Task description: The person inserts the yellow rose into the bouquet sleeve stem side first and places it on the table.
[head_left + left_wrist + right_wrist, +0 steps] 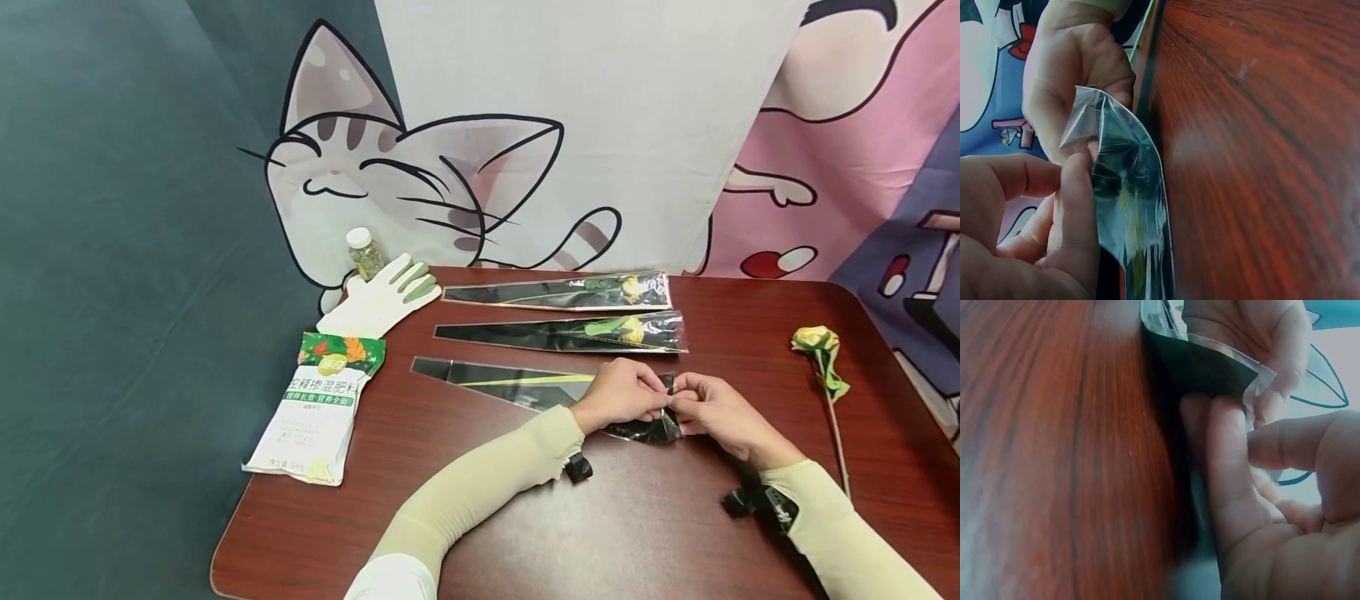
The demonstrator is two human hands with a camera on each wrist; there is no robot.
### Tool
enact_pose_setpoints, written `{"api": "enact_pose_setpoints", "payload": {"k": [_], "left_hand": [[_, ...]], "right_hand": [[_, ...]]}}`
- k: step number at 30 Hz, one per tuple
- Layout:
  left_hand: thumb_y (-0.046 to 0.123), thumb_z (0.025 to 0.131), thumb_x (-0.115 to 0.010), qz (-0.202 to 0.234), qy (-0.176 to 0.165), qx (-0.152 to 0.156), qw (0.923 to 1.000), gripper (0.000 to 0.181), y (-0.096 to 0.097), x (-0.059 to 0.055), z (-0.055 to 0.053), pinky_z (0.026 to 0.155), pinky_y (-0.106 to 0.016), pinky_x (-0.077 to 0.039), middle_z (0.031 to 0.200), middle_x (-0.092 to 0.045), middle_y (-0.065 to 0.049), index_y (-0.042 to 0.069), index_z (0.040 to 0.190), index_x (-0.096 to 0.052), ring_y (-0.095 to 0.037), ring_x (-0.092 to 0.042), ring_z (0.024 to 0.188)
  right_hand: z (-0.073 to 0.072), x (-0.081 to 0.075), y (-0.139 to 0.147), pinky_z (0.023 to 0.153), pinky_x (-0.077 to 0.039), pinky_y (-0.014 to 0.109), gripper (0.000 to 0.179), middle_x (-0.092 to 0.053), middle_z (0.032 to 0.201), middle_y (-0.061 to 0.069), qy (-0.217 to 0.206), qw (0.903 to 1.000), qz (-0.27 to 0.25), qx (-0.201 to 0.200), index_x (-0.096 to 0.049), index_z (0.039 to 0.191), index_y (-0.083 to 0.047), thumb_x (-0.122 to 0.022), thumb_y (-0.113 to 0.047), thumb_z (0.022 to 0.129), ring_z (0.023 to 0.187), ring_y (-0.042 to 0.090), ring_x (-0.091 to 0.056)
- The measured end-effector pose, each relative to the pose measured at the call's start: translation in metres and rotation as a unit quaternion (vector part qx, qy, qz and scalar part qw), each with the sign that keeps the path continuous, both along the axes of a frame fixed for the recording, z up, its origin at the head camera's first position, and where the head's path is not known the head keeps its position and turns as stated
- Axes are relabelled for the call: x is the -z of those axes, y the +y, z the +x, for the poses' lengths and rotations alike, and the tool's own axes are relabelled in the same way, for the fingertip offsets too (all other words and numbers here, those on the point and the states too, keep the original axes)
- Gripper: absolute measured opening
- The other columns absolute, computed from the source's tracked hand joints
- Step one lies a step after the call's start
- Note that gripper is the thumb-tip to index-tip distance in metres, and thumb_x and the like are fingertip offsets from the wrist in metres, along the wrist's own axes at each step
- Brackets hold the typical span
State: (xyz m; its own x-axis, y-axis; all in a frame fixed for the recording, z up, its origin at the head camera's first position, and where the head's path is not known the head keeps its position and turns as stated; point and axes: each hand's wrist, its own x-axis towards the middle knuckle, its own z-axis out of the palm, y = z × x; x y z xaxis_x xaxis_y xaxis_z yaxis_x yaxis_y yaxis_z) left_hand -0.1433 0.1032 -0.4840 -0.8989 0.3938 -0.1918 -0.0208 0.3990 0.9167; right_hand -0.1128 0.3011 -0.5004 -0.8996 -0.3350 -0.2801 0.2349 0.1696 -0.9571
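Observation:
Both hands pinch the wide end of a black-and-clear flower sleeve (480,385), which lies across the table with its narrow end to the left. My left hand (617,396) grips the film between thumb and fingertips. Facing it, my right hand (723,417) pinches the same edge, the fingertips of both nearly meeting. A yellow-green strip shows along the sleeve; the hands hide part of this end. Close up in the left wrist view, the clear film (1129,150) is creased and lifted at its corner. From the right wrist, the dark backing (1210,369) faces the camera.
Behind lie two sleeves, a nearer one (517,337) and a farther one (517,294), each with a yellow flower. A loose yellow rose (816,340) lies at right. At left are a fertilizer bag (318,425), a white glove (367,307) and a white-capped jar (366,254).

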Motion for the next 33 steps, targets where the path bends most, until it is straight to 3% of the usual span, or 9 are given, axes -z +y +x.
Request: {"api": "enact_pose_setpoints", "payload": {"k": [5, 9, 14, 20, 28, 31, 33], "left_hand": [[0.02, 0.087, -0.087, -0.026, 0.013, -0.005, 0.9996, 0.018, 0.001, 0.005, -0.001, 0.048, -0.019, -0.056, 0.054, -0.068, 0.009, 0.022, 0.073, -0.076, -0.002, -0.064, 0.044], [0.024, 0.086, -0.087, -0.041, 0.003, -0.018, 0.999, 0.02, -0.001, 0.01, -0.004, 0.044, -0.019, -0.05, 0.056, -0.07, 0.007, 0.025, 0.071, -0.075, -0.005, -0.064, 0.046], [0.008, 0.088, -0.081, 0.033, -0.045, -0.028, 0.998, 0.016, -0.002, 0.015, -0.008, 0.049, -0.022, -0.057, 0.061, -0.073, -0.002, 0.015, 0.076, -0.074, -0.01, -0.069, 0.052], [-0.001, 0.088, -0.079, 0.107, -0.084, -0.057, 0.989, 0.015, -0.001, 0.018, -0.009, 0.054, -0.028, -0.062, 0.065, -0.074, -0.009, 0.01, 0.078, -0.075, -0.012, -0.068, 0.054], [-0.006, 0.089, -0.073, 0.135, -0.072, -0.078, 0.9851, 0.019, -0.004, 0.022, -0.015, 0.055, -0.026, -0.062, 0.067, -0.074, -0.01, 0.009, 0.077, -0.071, -0.01, -0.067, 0.052], [-0.006, 0.09, -0.073, 0.144, -0.081, -0.077, 0.9831, 0.016, -0.005, 0.023, -0.017, 0.056, -0.027, -0.063, 0.065, -0.072, -0.002, 0.008, 0.08, -0.073, -0.01, -0.067, 0.053], [-0.005, 0.09, -0.074, 0.153, -0.092, -0.069, 0.9815, 0.012, -0.006, 0.024, -0.017, 0.057, -0.026, -0.063, 0.068, -0.074, -0.004, 0.005, 0.083, -0.076, -0.011, -0.068, 0.055]], "right_hand": [[-0.003, 0.0, -0.002, 0.064, -0.063, 0.028, 0.013, -0.074, 0.087, -0.006, -0.009, 0.9998, 0.015, 0.003, -0.051, 0.114, 0.002, -0.057, 0.0, 0.102, 0.076, 0.006, -0.07], [-0.006, 0.002, -0.002, 0.061, -0.064, 0.03, 0.02, -0.073, 0.079, -0.002, -0.002, 0.9965, 0.081, 0.021, -0.055, 0.113, 0.009, -0.064, -0.003, 0.101, 0.066, 0.01, -0.07], [-0.01, 0.003, 0.0, 0.057, -0.064, 0.034, 0.025, -0.074, 0.074, 0.008, 0.015, 0.9874, 0.156, 0.019, -0.06, 0.109, 0.013, -0.07, -0.009, 0.101, 0.061, 0.016, -0.072], [-0.012, 0.002, 0.002, 0.055, -0.063, 0.033, 0.023, -0.073, 0.073, 0.007, 0.049, 0.9756, 0.213, 0.019, -0.067, 0.104, 0.009, -0.074, -0.013, 0.1, 0.059, 0.015, -0.071], [-0.017, 0.002, 0.009, 0.055, -0.063, 0.033, 0.024, -0.073, 0.072, 0.007, 0.05, 0.974, 0.219, 0.029, -0.066, 0.107, 0.01, -0.072, -0.013, 0.101, 0.059, 0.015, -0.07], [-0.018, 0.001, 0.01, 0.055, -0.063, 0.033, 0.025, -0.073, 0.073, 0.008, 0.053, 0.9755, 0.211, 0.031, -0.065, 0.109, 0.011, -0.071, -0.012, 0.101, 0.06, 0.015, -0.07], [-0.018, 0.0, 0.01, 0.055, -0.063, 0.032, 0.026, -0.073, 0.072, 0.008, 0.051, 0.9772, 0.204, 0.032, -0.065, 0.11, 0.013, -0.071, -0.011, 0.101, 0.06, 0.014, -0.07]]}}
